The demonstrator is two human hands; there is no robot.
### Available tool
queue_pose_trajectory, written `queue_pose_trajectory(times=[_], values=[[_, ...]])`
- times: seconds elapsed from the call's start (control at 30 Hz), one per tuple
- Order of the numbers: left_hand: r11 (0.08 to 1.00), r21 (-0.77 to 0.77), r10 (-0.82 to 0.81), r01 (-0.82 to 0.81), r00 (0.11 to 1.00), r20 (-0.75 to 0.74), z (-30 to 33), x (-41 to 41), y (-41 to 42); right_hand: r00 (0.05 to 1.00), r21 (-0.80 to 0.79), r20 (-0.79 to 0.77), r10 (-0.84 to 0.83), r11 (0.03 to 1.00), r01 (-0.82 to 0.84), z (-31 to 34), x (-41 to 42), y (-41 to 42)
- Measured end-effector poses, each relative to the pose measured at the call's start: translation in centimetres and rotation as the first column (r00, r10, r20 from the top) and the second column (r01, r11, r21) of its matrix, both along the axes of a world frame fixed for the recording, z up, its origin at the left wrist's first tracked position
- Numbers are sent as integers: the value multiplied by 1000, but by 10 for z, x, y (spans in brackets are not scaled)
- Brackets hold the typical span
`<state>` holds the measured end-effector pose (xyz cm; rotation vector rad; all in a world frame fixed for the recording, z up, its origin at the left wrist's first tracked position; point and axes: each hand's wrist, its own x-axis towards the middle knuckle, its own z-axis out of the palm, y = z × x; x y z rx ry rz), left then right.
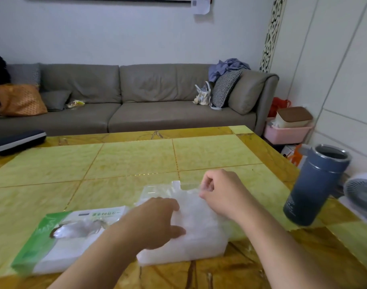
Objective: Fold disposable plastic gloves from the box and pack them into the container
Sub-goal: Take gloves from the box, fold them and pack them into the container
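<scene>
On the counter [136,159] we see one glove stack [199,230], long axis running away from us, left hand [155,222] pressing flat, right hand [222,195] pinching its far edge.

views: just 1, head cam, so no overlap
position: above the table's [136,159] near edge
facing: forward and down toward 12 o'clock, sofa [120,97] way back
closeness: hands right under it

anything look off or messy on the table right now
Nothing spilled or damaged. The blue tumbler has no lid and stands near the table's right edge; its lean seems to be lens distortion. The glove pack lies flat beside the translucent container.
</scene>
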<state>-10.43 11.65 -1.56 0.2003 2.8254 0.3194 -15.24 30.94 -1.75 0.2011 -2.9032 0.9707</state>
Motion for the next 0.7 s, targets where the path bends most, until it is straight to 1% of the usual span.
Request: queue_pose_trajectory(times=[0.1, 0.17, 0.23, 0.3, 0.37, 0.4, 0.43, 0.47, 0.5, 0.57, 0.63, 0.7], values=[[1000, 28, -2, 0, 997, 77, 3, -6, -3, 999, 112, -20, -25, 993, 28, -2, 1, -2], [1000, 8, 1, -1, 995, 99, 4, -9, -2, 999, 228, -9, -44, 973, 45, -2, 3, -5], [1000, -9, 24, -23, 997, 74, 0, -11, 0, 998, 315, 6, -64, 947, 59, -2, 7, -10], [999, -30, 32, -31, 999, 38, -5, -11, 4, 996, 367, 7, -87, 927, 79, 2, 12, -14], [998, -64, 23, -22, 1000, 21, -9, -10, 8, 994, 392, -42, -97, 914, 106, 11, 17, -17], [997, -70, 20, -19, 1000, 15, -10, -10, 9, 994, 378, -88, -68, 921, 97, 17, 20, -19], [997, -71, 22, -21, 1000, 13, -11, -10, 9, 991, 350, -131, -9, 935, 55, 23, 25, -22], [997, -69, 21, -20, 1000, 14, -11, -10, 10, 988, 310, -140, 62, 951, -15, 29, 30, -25], [998, -68, 19, -18, 1000, 12, -10, -10, 9, 986, 261, -107, 131, 960, -99, 33, 34, -29], [998, -70, -1, 1, 1000, 1, -9, -8, 9, 977, 213, 37, 212, 953, -215, 33, 42, -34], [999, -48, -7, 7, 1000, -1, -8, -6, 8, 957, 278, 180, 229, 921, -273, 25, 43, -37], [1000, -7, 2, -2, 1000, 4, -8, -4, 6, 944, 367, 258, 205, 883, -293, 15, 39, -37]])
